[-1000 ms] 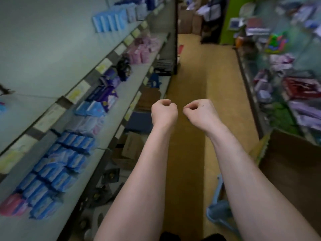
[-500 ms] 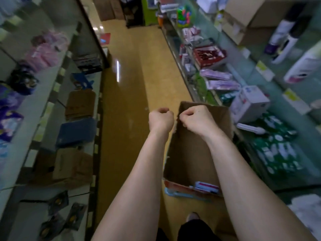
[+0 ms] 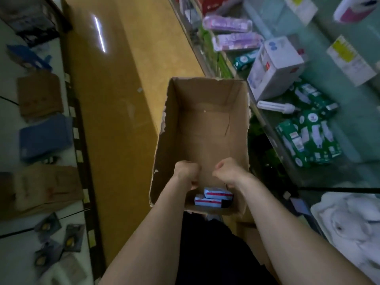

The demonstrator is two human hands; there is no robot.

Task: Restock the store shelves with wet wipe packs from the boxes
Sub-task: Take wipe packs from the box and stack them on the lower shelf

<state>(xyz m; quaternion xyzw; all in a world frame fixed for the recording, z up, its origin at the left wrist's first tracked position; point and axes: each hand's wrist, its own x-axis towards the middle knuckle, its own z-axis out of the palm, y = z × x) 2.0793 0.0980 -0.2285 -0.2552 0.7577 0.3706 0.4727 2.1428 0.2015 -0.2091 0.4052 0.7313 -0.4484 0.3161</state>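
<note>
Above the cardboard box [image 3: 202, 124], the left hand [image 3: 186, 174] and right hand [image 3: 230, 171] are curled into empty fists over two wet wipe packs [image 3: 218, 193] at its near end.

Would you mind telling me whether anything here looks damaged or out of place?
Yes. The cardboard box has a torn, ragged left rim, and a bare light bulb lies loose, unboxed, beside the green bulb packs.
</note>
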